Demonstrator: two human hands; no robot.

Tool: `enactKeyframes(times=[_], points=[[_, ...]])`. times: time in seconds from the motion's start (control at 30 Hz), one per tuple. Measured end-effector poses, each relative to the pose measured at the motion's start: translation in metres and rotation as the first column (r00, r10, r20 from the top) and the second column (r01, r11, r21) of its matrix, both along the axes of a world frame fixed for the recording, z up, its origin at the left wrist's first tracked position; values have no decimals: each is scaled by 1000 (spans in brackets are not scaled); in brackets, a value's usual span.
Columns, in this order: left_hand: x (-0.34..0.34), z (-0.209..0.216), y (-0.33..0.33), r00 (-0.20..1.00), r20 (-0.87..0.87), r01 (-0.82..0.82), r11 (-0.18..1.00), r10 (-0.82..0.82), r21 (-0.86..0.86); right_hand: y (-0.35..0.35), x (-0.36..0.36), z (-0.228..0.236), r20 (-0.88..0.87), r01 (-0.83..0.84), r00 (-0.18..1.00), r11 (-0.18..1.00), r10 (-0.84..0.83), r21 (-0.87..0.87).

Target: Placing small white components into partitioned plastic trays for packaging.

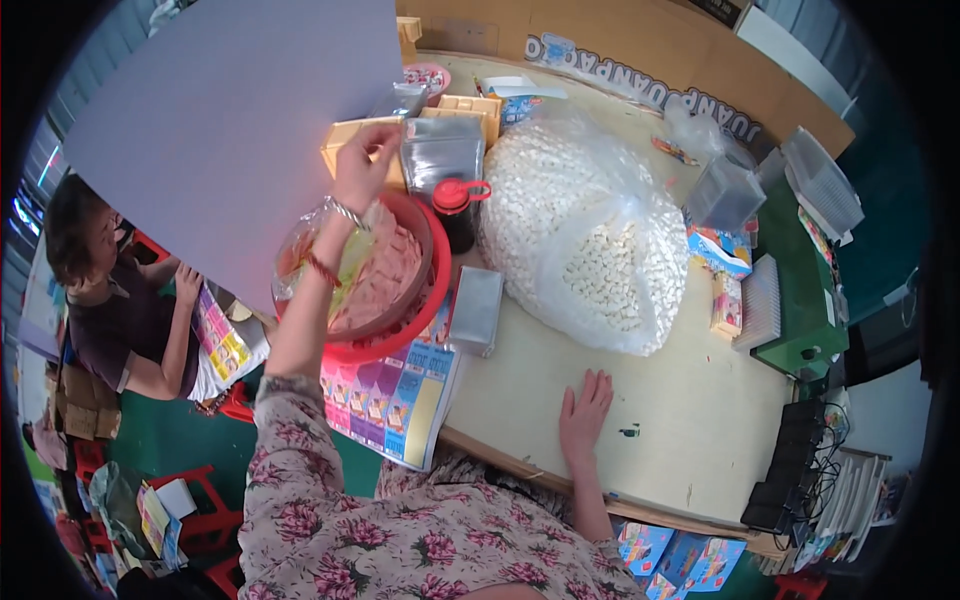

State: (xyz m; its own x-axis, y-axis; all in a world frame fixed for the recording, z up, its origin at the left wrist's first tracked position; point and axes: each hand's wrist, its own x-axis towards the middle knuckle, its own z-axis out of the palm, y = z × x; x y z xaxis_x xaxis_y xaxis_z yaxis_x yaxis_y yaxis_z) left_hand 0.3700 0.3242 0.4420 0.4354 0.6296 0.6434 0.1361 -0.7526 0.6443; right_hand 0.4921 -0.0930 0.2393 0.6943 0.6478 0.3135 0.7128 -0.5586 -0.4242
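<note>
My left hand [365,158] is raised over a pale yellow box [345,140] beside silvery plastic-wrapped packs [443,153]. Its fingers are bent into a pinch; whatever they hold, if anything, is too small to make out. Beneath my left forearm, a red basin [440,262] holds pink pieces and a clear plastic bag. My right hand [586,417] lies flat on the pale tabletop [680,440], fingers stretched out and nothing in them. Ahead of it rests a large clear bag of small white pieces [590,230]. A silvery pack [476,308] lies between basin and bag.
A dark bottle with a red lid [456,200] stands beside the basin. Printed sheets [390,405] overhang the front edge. A large grey panel [240,130] rises at left, with a seated person [130,310] beyond it. Clear plastic boxes [725,192] and a green case [810,310] line the right.
</note>
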Motion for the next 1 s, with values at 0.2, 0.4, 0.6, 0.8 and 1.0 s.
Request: enactKeyframes(times=[0.2,0.4,0.6,0.8,1.0], points=[[75,14,53,977,-214,1,1000,4,23,3,8,1,27,38,999,991,-35,-127],[185,11,96,843,-538,84,989,-5,123,4,11,8,-42,43,998,992,-48,-119],[247,-19,174,527,-832,80,965,172,250,8,13,12,-118,33,992,993,-46,-110],[309,-47,154,-24,-984,-19,984,178,178,6,20,9,-146,55,986,984,-80,-169],[342,-81,187,214,-970,-41,994,112,106,8,21,9,-155,53,984,978,-85,-200]])
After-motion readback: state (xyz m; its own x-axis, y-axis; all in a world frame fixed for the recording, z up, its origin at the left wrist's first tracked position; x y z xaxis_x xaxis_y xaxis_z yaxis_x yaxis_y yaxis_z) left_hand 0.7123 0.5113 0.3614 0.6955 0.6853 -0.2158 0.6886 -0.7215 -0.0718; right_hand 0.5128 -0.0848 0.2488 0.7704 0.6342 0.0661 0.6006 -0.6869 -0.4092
